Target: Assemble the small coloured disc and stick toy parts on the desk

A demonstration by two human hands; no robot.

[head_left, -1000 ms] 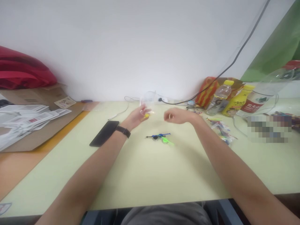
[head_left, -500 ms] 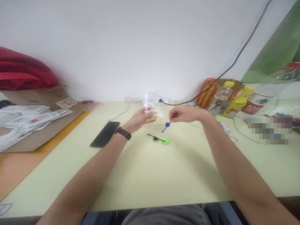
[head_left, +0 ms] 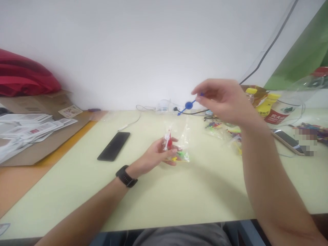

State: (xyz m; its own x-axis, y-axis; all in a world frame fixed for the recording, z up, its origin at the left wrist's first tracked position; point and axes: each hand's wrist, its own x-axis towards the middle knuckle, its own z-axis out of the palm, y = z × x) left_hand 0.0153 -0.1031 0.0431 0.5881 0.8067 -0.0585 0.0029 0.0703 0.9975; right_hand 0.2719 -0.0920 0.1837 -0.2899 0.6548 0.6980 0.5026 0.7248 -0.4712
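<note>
My left hand (head_left: 156, 154), with a black watch on the wrist, is closed around a small clear plastic bag (head_left: 179, 140) low over the pale green table (head_left: 159, 194). The bag holds small coloured toy pieces: red and white, green and yellow. My right hand (head_left: 222, 99) is raised above the table and pinches the end of a thin blue stick with a round disc (head_left: 188, 105); the stick slants down to the left, apart from the bag.
A black phone (head_left: 113, 146) lies left of my left hand. Drink bottles (head_left: 266, 104), a big clear bottle (head_left: 298, 94), small bags of coloured pieces (head_left: 225, 131) and a second phone (head_left: 287, 140) crowd the right. White packets (head_left: 28, 131) on cardboard lie left. Cables (head_left: 143, 111) run along the wall.
My right hand picked the blue stick off the table and lifted it up high. My left hand came toward me and down with the bag, over the spot where the green piece lay.
</note>
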